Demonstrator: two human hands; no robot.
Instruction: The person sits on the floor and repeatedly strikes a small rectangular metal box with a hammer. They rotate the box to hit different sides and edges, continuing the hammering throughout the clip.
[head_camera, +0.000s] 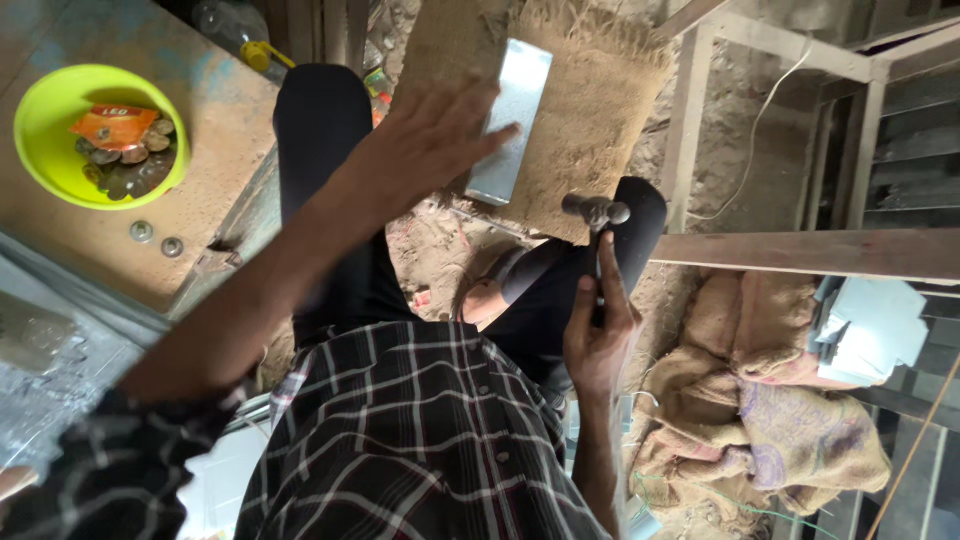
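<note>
The person is sitting in a dark checked shirt (430, 440) and dark trousers, looking down over the knees at a piece of burlap matting (580, 110), which serves here as the reference point. Nearest the camera, below the matting's lower edge, the right hand (598, 335) is wrapping its fingers closed around the handle of a hammer (597, 225); the grip is clamped on the handle, and the metal head is pointing up, lying just over the matting's lower right corner. Farther out, the left hand (425, 140) is reaching across from the left with its fingers spread and flat, gripping nothing; the fingertips are touching the left long edge of a metal strip (512, 120). This strip, a shiny rectangular piece, is lying lengthwise on the middle of the matting, slightly tilted, with its lower end near the matting's lower edge. To the left of the matting, well apart from it, a worn wooden board (215, 170) is carrying a yellow-green bowl (60, 110) holding coins or washers and an orange packet; two loose washers (155, 238) are lying on the board just below the bowl. To the right of the matting, a wooden frame (800, 250) is standing, and below it burlap sacks (770, 420) are lying heaped, with a stack of pale metal sheets (870, 330) beside them.
</note>
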